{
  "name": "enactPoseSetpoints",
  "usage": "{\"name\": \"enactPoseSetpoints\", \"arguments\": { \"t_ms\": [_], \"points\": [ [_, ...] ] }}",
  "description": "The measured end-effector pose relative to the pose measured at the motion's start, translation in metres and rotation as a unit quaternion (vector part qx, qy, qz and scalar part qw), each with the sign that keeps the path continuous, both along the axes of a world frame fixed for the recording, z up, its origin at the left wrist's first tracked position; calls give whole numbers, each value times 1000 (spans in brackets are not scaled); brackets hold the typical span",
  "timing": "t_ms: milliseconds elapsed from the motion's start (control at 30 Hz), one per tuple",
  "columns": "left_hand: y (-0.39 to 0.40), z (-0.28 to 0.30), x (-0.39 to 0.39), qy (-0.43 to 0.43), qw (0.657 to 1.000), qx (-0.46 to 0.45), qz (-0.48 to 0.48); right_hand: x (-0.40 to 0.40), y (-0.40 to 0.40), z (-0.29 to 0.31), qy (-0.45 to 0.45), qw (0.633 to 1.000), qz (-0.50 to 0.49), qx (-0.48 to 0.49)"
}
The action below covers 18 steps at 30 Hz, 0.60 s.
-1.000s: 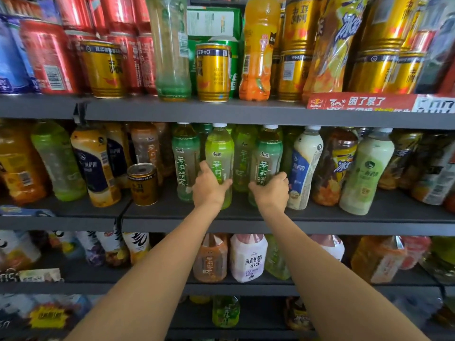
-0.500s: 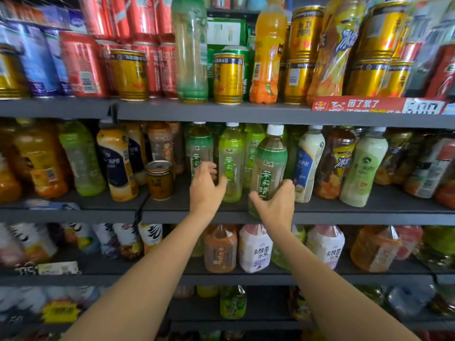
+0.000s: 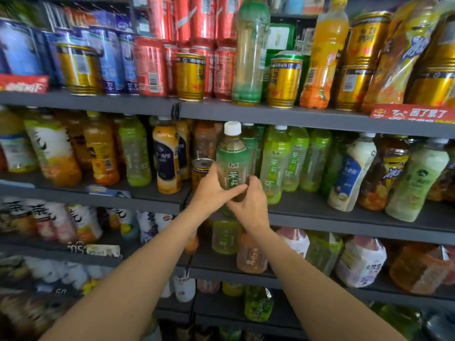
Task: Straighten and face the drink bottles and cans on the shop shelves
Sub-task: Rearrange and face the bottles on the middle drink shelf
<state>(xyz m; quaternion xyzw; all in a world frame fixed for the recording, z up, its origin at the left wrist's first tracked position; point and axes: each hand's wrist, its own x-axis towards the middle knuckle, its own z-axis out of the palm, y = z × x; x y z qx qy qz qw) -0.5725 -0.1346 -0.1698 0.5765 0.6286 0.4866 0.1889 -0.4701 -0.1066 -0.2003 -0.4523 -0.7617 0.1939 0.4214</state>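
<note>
Held bottle: a green-labelled tea bottle (image 3: 232, 161) with a white cap, upright, lifted in front of the middle shelf (image 3: 344, 215), its label facing the camera.
Left hand (image 3: 211, 190): wrapped round the bottle's lower left side, thumb lying across the front under the label.
Right hand (image 3: 248, 205): curled round the bottle's base from the right, fingers touching the left hand's thumb.
Just behind: a small brown can (image 3: 200, 169) stands left of the held bottle, partly hidden by the left hand.
Right of the bottle: a row of pale green bottles (image 3: 274, 166), upright, close together on the same shelf.
Further right: a white bottle with a blue label (image 3: 350, 173) leans left.
Top shelf (image 3: 86, 100): gold cans (image 3: 189, 76) and red cans (image 3: 150, 66) stand mixed; a tall clear green bottle (image 3: 251, 50) stands among them.
Lower shelves: blurred bottles, labels unreadable.
</note>
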Motion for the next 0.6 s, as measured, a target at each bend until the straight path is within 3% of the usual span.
{"name": "enactPoseSetpoints", "arguments": {
  "t_ms": [100, 367, 500, 600],
  "points": [
    [-1, 3, -21, 13, 999, -10, 48, -11, 12, 6, -48, 996, 48, -49],
    [11, -5, -58, 10, 996, -2, 84, -25, 31, 17, -128, 986, 43, -102],
    [17, -2, -59, 14, 997, -11, 70, -34, 31, 16, -133, 987, 19, -88],
    [20, -1, -57, 26, 998, -11, 49, -34, 33, 10, -197, 978, -22, -56]
  ]
}}
